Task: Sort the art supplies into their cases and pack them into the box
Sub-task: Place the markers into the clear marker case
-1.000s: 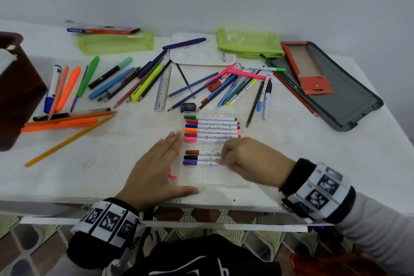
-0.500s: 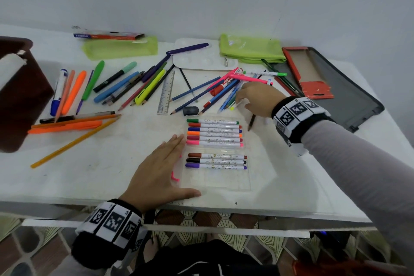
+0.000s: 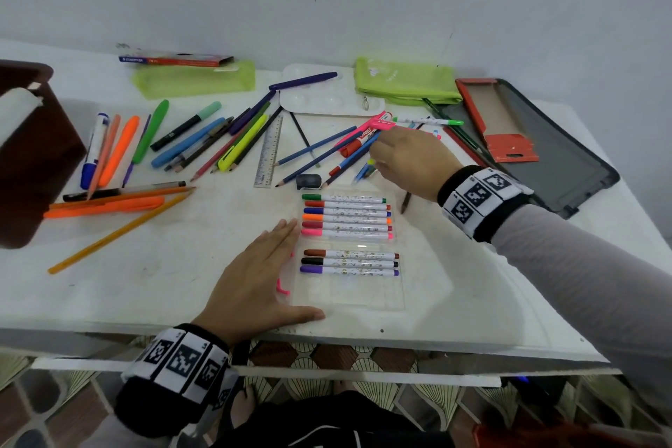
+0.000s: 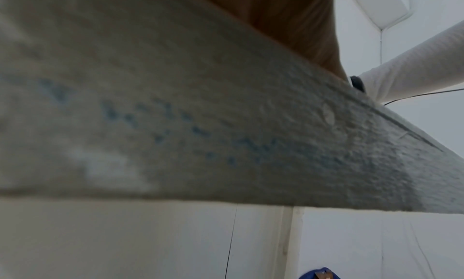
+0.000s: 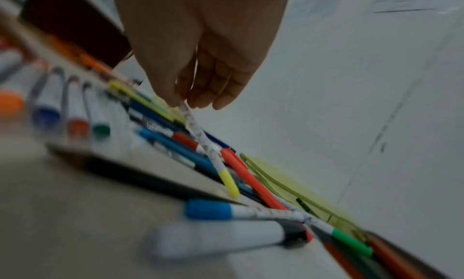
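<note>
A clear plastic marker case [image 3: 349, 287] lies open near the table's front edge with several capped markers [image 3: 345, 216] in a row inside it. My left hand [image 3: 265, 265] lies flat against the case's left side, fingers straight. My right hand [image 3: 378, 164] reaches over the loose pile of pens [image 3: 327, 153] behind the case. In the right wrist view its fingertips [image 5: 185, 102] pinch the tail of a white marker with a yellow cap [image 5: 213, 154], which slants down onto the pile. The left wrist view shows only the table's edge from below.
Two green pouches [image 3: 196, 78] [image 3: 403, 82] and a white palette [image 3: 327, 98] lie at the back. A grey case with a red insert [image 3: 545, 156] sits at the right, a dark brown box [image 3: 32, 156] at the left. More pens and a ruler [image 3: 271, 153] are spread across the middle.
My right hand left the marker case, reached back to the loose pile and now pinches the yellow-capped marker. My left hand has stayed beside the case.
</note>
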